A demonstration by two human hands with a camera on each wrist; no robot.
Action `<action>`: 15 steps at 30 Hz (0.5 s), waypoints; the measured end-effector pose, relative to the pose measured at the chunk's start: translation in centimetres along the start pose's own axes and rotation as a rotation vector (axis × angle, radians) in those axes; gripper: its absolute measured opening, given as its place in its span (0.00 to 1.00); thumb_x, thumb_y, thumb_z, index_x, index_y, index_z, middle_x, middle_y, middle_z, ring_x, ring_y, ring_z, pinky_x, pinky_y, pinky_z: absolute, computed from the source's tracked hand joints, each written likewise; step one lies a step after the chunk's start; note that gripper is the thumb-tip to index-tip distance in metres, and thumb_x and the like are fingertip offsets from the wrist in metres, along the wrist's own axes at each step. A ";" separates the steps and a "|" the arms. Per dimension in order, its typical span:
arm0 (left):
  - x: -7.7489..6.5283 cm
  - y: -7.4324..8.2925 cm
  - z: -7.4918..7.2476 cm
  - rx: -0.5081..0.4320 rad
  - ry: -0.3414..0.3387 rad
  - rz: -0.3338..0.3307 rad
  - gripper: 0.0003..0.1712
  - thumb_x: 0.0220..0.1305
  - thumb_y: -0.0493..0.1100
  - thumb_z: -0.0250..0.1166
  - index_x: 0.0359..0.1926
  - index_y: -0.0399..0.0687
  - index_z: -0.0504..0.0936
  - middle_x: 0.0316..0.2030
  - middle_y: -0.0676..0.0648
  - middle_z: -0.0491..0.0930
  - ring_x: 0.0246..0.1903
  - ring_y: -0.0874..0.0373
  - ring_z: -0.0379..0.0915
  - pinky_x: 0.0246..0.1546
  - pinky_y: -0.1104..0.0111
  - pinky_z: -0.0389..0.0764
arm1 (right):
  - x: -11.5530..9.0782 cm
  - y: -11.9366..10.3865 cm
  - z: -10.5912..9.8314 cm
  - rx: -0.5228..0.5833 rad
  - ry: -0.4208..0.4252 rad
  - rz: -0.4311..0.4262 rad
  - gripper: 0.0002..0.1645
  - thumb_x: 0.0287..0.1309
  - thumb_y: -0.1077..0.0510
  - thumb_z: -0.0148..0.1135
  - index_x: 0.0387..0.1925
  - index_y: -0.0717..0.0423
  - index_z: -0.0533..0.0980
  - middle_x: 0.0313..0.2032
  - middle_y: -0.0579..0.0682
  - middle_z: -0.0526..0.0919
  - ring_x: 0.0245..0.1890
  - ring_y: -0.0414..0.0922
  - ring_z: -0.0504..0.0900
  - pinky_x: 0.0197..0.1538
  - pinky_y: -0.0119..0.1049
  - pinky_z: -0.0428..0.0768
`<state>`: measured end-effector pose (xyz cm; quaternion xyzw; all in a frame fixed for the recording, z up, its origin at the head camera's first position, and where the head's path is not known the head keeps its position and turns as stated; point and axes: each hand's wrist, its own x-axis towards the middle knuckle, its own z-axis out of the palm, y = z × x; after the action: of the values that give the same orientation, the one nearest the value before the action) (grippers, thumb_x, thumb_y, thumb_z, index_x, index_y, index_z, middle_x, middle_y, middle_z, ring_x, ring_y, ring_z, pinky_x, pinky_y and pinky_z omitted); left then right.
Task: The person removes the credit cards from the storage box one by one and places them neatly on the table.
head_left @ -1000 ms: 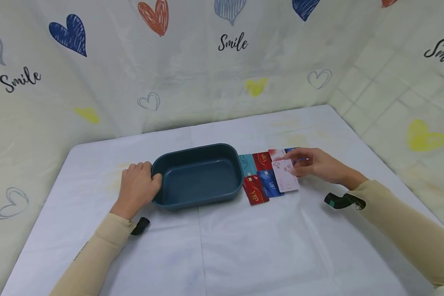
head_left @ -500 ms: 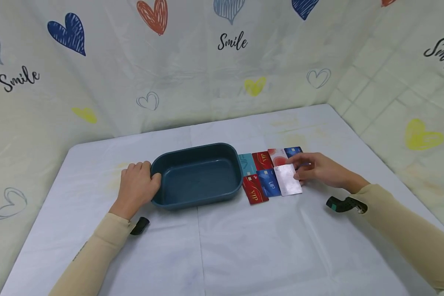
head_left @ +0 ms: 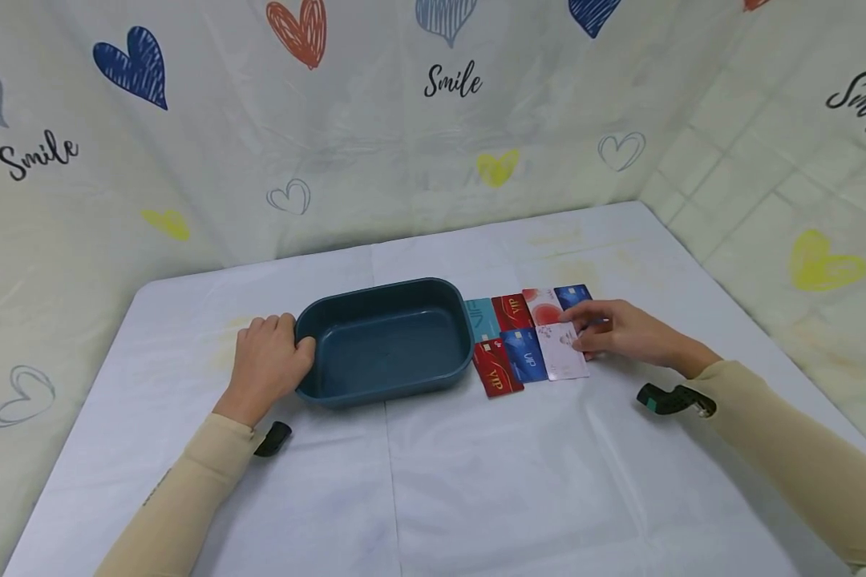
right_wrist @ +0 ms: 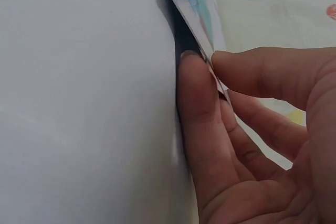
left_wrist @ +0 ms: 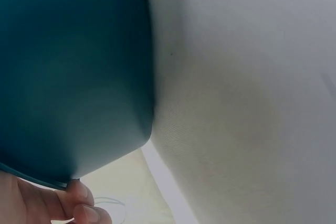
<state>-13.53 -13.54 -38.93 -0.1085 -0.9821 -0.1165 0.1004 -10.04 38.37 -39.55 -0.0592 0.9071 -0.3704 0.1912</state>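
Observation:
My left hand (head_left: 269, 361) grips the left rim of a dark teal plastic tub (head_left: 382, 389); the left wrist view shows curled fingertips (left_wrist: 86, 211) at that rim. At the front right of the card group, my right hand (head_left: 617, 330) pinches the right edge of a pale pink flowered card (head_left: 559, 353). Up close in the right wrist view, thumb and finger meet over the card edge (right_wrist: 202, 35). To its left lie a blue VIP card (head_left: 523, 357) and a red VIP card (head_left: 498, 370). Part of a dark card under the right hand is hidden.
A back row holds a teal card (head_left: 482, 319), another red card (head_left: 511, 312), a white card with a red circle (head_left: 543, 306) and another blue card (head_left: 570, 295). All lie right beside the tub on a white-covered table (head_left: 476, 497). A heart-printed curtain (head_left: 382, 144) hangs behind.
The pale pink card has moved slightly right and toward me, uncovering more of the back-row cards. My right hand has shifted with it. The left hand and tub stay in place.

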 end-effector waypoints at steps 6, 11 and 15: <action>-0.2 0.1 -0.2 0.001 -0.010 0.006 0.14 0.62 0.45 0.47 0.23 0.42 0.68 0.21 0.42 0.68 0.25 0.46 0.61 0.29 0.62 0.55 | 0.1 0.1 -0.6 0.010 -0.022 -0.034 0.24 0.62 0.50 0.62 0.59 0.47 0.71 0.47 0.54 0.80 0.45 0.48 0.80 0.44 0.31 0.82; -0.1 0.1 -0.5 -0.005 -0.027 0.011 0.15 0.62 0.45 0.45 0.23 0.42 0.69 0.21 0.41 0.69 0.25 0.46 0.62 0.29 0.61 0.56 | 0.1 0.4 -1.0 0.005 -0.027 -0.028 0.23 0.62 0.51 0.61 0.58 0.50 0.71 0.44 0.53 0.80 0.39 0.44 0.83 0.44 0.31 0.82; -0.1 0.1 -0.6 -0.017 -0.049 0.006 0.15 0.64 0.45 0.44 0.24 0.43 0.69 0.22 0.42 0.70 0.26 0.45 0.64 0.29 0.61 0.56 | 0.0 0.7 -1.2 0.001 -0.006 -0.020 0.23 0.63 0.50 0.60 0.58 0.51 0.71 0.45 0.54 0.79 0.39 0.44 0.83 0.44 0.30 0.82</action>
<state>-13.32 -13.64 -38.32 -0.1151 -0.9830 -0.1217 0.0757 -10.47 39.67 -39.25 -0.0692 0.9056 -0.3726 0.1905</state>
